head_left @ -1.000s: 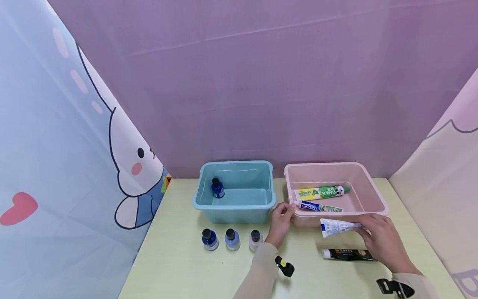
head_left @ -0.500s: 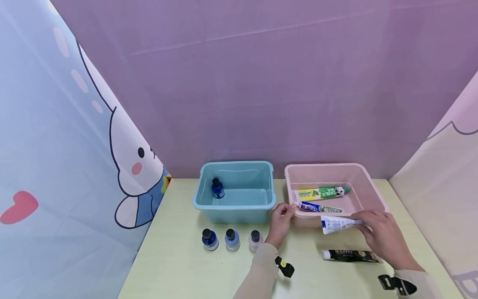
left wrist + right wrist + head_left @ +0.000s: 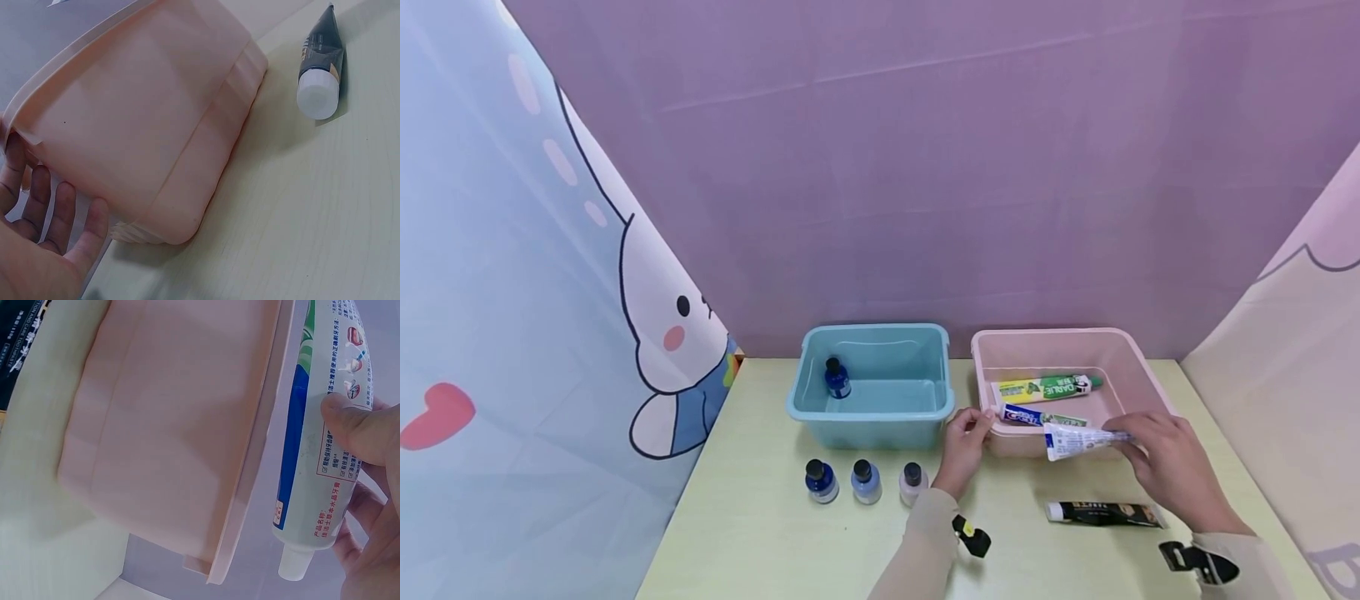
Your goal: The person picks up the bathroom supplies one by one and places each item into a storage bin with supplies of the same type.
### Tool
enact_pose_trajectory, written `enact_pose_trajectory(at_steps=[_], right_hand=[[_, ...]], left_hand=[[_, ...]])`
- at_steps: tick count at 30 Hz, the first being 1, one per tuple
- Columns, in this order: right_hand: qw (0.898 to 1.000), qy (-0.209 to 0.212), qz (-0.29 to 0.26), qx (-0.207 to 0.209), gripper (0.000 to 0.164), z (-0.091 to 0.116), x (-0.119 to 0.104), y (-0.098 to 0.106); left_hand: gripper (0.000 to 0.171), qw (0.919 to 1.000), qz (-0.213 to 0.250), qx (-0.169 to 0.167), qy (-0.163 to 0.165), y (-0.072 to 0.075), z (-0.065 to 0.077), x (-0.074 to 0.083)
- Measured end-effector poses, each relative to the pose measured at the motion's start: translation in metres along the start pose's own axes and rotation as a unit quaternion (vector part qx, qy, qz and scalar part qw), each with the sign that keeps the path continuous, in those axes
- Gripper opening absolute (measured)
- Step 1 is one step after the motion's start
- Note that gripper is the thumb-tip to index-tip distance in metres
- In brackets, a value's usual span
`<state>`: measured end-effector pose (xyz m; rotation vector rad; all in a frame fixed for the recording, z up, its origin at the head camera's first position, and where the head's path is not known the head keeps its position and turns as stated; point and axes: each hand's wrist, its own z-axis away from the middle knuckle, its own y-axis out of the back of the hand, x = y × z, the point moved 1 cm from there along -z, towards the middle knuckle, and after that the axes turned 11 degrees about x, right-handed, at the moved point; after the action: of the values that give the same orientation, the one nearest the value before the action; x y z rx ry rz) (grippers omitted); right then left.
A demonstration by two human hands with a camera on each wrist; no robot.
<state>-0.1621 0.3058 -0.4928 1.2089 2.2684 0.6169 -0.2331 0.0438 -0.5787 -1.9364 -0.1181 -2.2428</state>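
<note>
My left hand (image 3: 962, 448) grips the front left corner of the pink basket (image 3: 1051, 335); in the left wrist view its fingers (image 3: 61, 209) lie under the rim. My right hand (image 3: 1176, 477) pinches a white, blue and green toothpaste tube (image 3: 1070, 442) over the basket's front rim. Its white cap points down beside the rim in the right wrist view. Inside the basket lie a green and yellow toothpaste tube (image 3: 1043, 388) and a blue and green one (image 3: 1037, 416). A black toothpaste tube (image 3: 1101, 513) lies on the table in front.
A blue basket (image 3: 872, 429) stands left of the pink one, with a dark blue bottle (image 3: 838, 379) inside. Before it stand a dark blue bottle (image 3: 822, 482), a light blue bottle (image 3: 867, 482) and a pale bottle (image 3: 913, 482). A purple curtain (image 3: 925, 167) hangs behind the table.
My right hand has risen slightly and moved toward the pink basket with the toothpaste tube, which now overlaps the front rim. The left hand has stayed at the corner.
</note>
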Motion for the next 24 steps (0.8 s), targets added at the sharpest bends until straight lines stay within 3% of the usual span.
enact_pose_trajectory(at_steps=[24], right_hand=[[1.0,0.004,0.002,-0.006,0.039,-0.019,0.002,-0.001]], left_hand=[[0.025,1.0,0.001,-0.002,-0.003,0.0,-0.001,-0.002]])
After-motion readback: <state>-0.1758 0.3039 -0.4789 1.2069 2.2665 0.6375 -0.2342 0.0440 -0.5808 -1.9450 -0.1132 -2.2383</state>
